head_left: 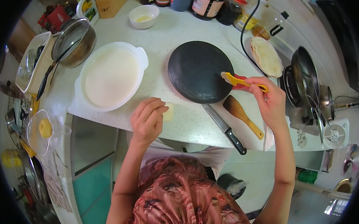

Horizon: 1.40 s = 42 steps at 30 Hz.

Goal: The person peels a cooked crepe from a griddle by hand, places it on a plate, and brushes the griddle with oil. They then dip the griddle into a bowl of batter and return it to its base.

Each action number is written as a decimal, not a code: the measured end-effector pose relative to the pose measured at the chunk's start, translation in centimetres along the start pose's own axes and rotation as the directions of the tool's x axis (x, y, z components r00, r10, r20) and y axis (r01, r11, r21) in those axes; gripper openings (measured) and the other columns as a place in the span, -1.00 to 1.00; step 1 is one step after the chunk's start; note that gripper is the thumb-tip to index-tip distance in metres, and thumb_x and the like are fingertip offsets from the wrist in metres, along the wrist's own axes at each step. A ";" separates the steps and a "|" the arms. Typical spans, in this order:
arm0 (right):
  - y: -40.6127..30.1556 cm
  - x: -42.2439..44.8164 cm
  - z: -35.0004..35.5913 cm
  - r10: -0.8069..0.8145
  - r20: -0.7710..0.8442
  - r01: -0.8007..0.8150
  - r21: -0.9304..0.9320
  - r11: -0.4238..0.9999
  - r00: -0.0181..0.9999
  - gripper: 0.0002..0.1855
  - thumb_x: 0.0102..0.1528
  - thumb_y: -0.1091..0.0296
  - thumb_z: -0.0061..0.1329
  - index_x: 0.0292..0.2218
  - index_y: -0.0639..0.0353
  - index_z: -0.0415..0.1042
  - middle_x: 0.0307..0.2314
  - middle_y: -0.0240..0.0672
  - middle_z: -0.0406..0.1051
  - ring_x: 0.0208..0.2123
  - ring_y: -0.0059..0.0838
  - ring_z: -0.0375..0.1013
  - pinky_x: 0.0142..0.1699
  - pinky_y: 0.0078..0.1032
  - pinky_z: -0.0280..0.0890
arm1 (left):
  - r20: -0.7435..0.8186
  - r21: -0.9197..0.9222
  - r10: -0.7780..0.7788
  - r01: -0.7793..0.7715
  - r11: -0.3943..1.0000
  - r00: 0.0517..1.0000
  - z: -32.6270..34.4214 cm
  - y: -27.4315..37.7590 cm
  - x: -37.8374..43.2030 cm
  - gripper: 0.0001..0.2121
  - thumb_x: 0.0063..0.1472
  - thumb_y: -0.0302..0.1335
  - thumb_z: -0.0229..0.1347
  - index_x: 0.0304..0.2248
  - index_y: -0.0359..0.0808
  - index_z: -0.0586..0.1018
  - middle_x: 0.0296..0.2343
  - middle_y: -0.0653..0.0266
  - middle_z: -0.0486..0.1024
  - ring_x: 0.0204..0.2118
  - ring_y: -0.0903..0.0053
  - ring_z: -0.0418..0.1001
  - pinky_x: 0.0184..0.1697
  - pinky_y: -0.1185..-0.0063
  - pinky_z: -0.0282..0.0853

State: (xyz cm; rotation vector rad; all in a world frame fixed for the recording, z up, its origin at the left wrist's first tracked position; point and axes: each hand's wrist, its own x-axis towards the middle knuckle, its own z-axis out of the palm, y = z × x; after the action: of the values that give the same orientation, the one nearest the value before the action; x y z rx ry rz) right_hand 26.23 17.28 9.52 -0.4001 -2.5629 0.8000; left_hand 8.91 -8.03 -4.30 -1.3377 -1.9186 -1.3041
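My right hand (268, 99) grips a yellow-handled brush (236, 80). Its bristles meet the right side of the round black crepe pan (199, 70), whose red handle is partly behind my hand. Near the counter's front edge, my left hand (147, 119) is curled with its fingertips on a small pale yellow flat piece (168, 112); the thumb is hidden. A white basin (110, 76) of pale, smooth liquid stands left of the pan. Below the pan lie a black-handled knife (224, 127) and a wooden spatula (242, 116). A stack of thin pancakes (266, 57) sits at the right.
A small white bowl (144, 16) holds some yellow liquid. Several bottles and jars (206, 5) line the back. A black cord (244, 36) runs down beside the pancakes. A metal pot (74, 43) stands far left, a wok (304, 66) on the stove at the right.
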 end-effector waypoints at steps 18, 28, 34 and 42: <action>-4.7 14.1 5.9 -0.054 0.215 0.040 0.066 0.997 0.975 -0.83 0.27 0.37 -0.07 -0.24 0.23 0.54 -0.52 -0.45 0.50 -0.46 -0.73 0.43 -0.38 -0.69 0.29 | -0.030 -0.043 -0.013 0.012 0.999 0.999 -0.3 -0.5 -0.4 -0.82 -0.11 -0.67 0.15 -0.43 -0.29 0.61 -0.38 0.28 0.57 -0.25 0.38 0.57 -0.26 0.50 0.48; 2.2 17.0 3.9 0.136 -0.018 -0.135 0.045 0.990 0.991 -0.79 0.20 0.31 -0.01 -0.26 0.24 0.59 -0.57 -0.31 0.54 -0.50 -0.61 0.55 -0.38 -0.60 0.36 | -0.015 -0.055 -0.029 0.028 0.998 0.999 -0.2 -0.3 -0.1 -0.80 -0.12 -0.72 0.14 -0.44 -0.31 0.61 -0.39 0.25 0.57 -0.28 0.32 0.58 -0.28 0.48 0.50; 2.9 17.2 7.2 0.192 0.171 -0.224 0.198 0.954 0.966 -0.79 0.21 0.32 -0.02 -0.27 0.23 0.60 -0.57 -0.43 0.52 -0.54 -0.72 0.45 -0.43 -0.69 0.29 | 0.022 -0.037 -0.008 0.009 0.999 1.000 -0.2 -0.5 -0.1 -0.81 -0.10 -0.76 0.13 -0.45 -0.33 0.61 -0.39 0.22 0.57 -0.29 0.27 0.57 -0.28 0.45 0.51; 6.4 13.3 2.4 0.158 -0.094 -0.156 0.019 0.988 0.983 -0.79 0.21 0.33 -0.03 -0.26 0.24 0.58 -0.50 -0.20 0.58 -0.47 -0.41 0.59 -0.34 -0.44 0.41 | 0.070 0.025 -0.020 0.018 1.000 0.997 -0.2 -0.2 0.1 -0.83 -0.06 -0.77 0.12 -0.45 -0.34 0.60 -0.38 0.19 0.58 -0.27 0.24 0.58 -0.28 0.43 0.52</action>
State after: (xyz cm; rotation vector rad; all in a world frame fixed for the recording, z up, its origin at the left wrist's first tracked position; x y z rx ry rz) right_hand 14.44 26.42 8.07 -0.6279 -2.4600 0.8300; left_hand 8.69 -8.19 -4.20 -1.3730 -1.9923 -1.2541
